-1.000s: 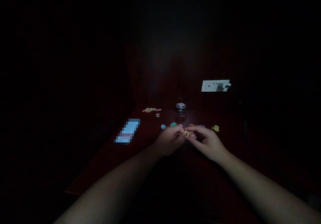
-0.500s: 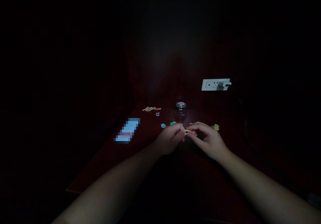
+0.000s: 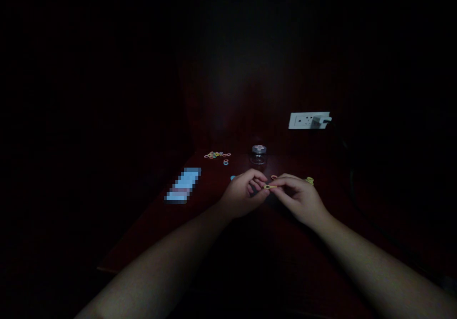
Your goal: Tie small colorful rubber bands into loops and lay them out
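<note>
A small yellow hair tie (image 3: 270, 186) is pinched between the thumb and forefinger of my right hand (image 3: 303, 197), squeezed into a narrow loop. Its free end points left, toward my left hand (image 3: 244, 193). The fingers of that hand are curved and apart, with thumb and forefinger below and above the loop's end; I see no firm grip there. An orange hair tie (image 3: 274, 177) lies on the table just behind my hands. Beside my right hand is a small pile of yellow hair ties (image 3: 310, 181). A blue hair tie (image 3: 233, 178) shows partly behind my left hand.
A clear jar (image 3: 259, 154) with a lid stands behind my hands. Several mixed-colour hair ties (image 3: 216, 155) lie at the back left, above a blurred lit phone (image 3: 183, 185). A wall socket (image 3: 309, 120) holds a plug, its dark cord running down at right.
My left fingers have loosened and spread from the yellow hair tie, which is now narrower and held in the right hand. The left hand now covers the green hair ties.
</note>
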The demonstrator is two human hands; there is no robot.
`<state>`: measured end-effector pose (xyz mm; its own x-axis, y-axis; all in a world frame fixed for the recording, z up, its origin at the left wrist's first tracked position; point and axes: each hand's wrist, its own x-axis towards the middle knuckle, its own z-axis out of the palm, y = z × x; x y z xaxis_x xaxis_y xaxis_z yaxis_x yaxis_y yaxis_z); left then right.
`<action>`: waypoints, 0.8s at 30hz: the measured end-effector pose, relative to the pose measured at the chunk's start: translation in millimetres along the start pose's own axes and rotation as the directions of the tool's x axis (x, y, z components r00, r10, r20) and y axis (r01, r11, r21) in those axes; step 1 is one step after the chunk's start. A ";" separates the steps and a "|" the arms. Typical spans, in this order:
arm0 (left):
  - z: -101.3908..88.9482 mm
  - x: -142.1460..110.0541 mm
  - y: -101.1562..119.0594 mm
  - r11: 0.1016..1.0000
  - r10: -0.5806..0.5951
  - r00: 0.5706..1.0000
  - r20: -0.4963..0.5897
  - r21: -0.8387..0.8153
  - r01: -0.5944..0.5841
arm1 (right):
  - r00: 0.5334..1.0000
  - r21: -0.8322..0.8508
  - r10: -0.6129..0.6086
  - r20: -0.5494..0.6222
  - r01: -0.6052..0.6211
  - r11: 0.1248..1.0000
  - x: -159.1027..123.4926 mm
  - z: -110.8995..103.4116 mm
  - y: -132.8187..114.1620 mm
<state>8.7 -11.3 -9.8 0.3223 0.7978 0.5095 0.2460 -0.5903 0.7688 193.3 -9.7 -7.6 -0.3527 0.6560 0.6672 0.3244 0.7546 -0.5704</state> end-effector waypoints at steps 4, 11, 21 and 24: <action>0.8 0.9 -1.6 0.996 0.047 0.998 -0.042 0.076 -0.043 | 1.000 -0.002 -0.005 0.008 0.005 1.000 0.6 0.4 -0.4; -2.1 1.1 0.5 0.986 0.044 0.998 -0.051 0.165 -0.035 | 1.000 0.002 0.023 -0.005 -0.023 1.000 -0.5 0.0 3.7; -5.3 2.0 3.3 0.980 0.056 0.997 -0.051 0.193 -0.045 | 1.000 0.016 0.019 0.006 -0.019 1.000 -0.6 -1.4 7.0; -5.0 1.9 3.0 0.980 0.062 0.997 -0.039 0.194 -0.054 | 1.000 0.024 0.027 0.006 -0.027 0.999 -0.3 -1.3 6.2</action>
<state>5.5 -11.0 -4.6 0.3008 0.7637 0.5712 0.4011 -0.6447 0.6508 196.6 -5.3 -10.8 -0.3494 0.6760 0.6488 0.3126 0.7369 -0.5994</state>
